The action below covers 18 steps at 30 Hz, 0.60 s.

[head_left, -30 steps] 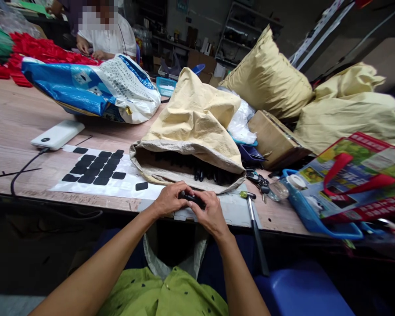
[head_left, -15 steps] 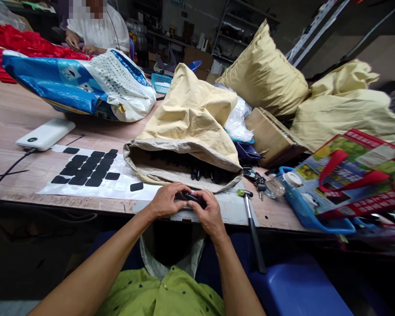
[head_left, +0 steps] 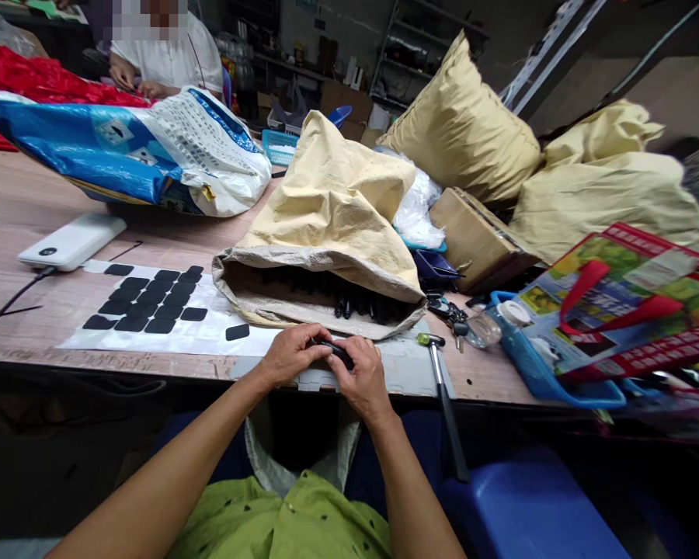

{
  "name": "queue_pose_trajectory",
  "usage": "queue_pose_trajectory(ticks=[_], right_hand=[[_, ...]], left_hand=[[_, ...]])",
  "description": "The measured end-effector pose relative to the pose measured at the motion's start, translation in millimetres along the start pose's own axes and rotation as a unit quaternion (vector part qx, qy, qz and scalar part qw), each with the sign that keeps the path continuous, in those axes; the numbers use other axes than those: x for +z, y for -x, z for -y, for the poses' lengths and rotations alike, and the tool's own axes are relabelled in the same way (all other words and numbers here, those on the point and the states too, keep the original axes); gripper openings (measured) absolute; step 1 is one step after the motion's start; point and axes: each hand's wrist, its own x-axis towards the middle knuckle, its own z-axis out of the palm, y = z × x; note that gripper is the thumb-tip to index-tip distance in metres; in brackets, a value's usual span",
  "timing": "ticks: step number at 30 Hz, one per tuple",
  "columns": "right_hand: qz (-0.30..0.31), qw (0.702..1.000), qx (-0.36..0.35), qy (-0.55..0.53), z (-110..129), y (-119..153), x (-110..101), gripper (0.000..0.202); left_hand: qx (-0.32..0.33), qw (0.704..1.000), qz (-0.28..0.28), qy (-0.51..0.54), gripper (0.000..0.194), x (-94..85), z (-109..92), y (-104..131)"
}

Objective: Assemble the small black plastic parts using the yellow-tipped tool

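Holding one black object (head_left: 342,355): two hands (head_left: 295,355); one hammer (head_left: 450,415) nearby.

Bare forearms (head_left: 172,464) angled forward, converging; left grip (head_left: 294,355), right grip (head_left: 361,376) close together, fingers (head_left: 306,333) curled.

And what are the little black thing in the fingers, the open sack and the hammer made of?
Black thing: perhaps plastic, smooth-looking, though partly hidden. Open sack: probably fabric, dull, with soft creases. Hammer: shaft probably metal, shiny; grip maybe rubber, dark and dull.
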Motion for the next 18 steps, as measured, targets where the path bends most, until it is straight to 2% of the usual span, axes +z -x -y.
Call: queue_pose_trajectory(ticks=[6, 12, 18], right_hand=[[0.032, 0.999, -0.034, 0.027, 0.5, -0.3, 0.5, 0.020], [0.042, 0.997, -0.046, 0.034, 1.1, -1.9, 2.8, 0.014], [0.040, 0.998, -0.036, 0.024, 0.5, -3.6, 2.7, 0.015]], left_hand=[[0.005, 1.000, 0.005, -0.031, 0.014, 1.7, 2.7, 0.7], [-0.004, 1.000, 0.010, -0.016, 0.014, 4.2, 4.7, -0.2], [0.000, 1.000, 0.000, -0.008, 0.013, 2.0, -3.5, 1.3]])
